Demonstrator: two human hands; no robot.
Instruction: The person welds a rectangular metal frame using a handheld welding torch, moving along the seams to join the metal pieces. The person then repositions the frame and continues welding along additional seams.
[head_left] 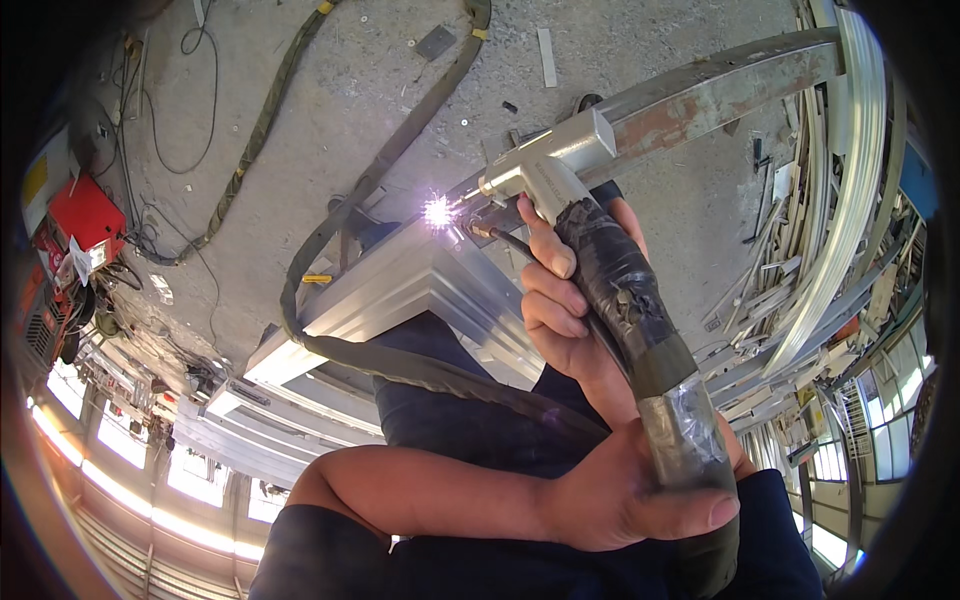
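Observation:
A silver welding gun (556, 160) runs diagonally before me, its handle wrapped in black and silver tape. My right hand (560, 285) is closed round the upper handle, just behind the metal head. Lower down, my left hand (635, 495) grips the taped rear part where the thick hose begins. At the nozzle tip glows a bright violet-white spark (438, 210), on the far end of a silvery ridged metal profile (380, 285). A thin cable with a brass-coloured fitting (482, 231) runs under the gun toward the spark.
A thick sleeved hose (300, 262) loops across the metal and over my legs. A long steel beam (720, 100) reaches toward the upper right. Metal strips (790, 270) are heaped along the right. Red machine (85, 215) stands left. Scraps litter the concrete floor (390, 80).

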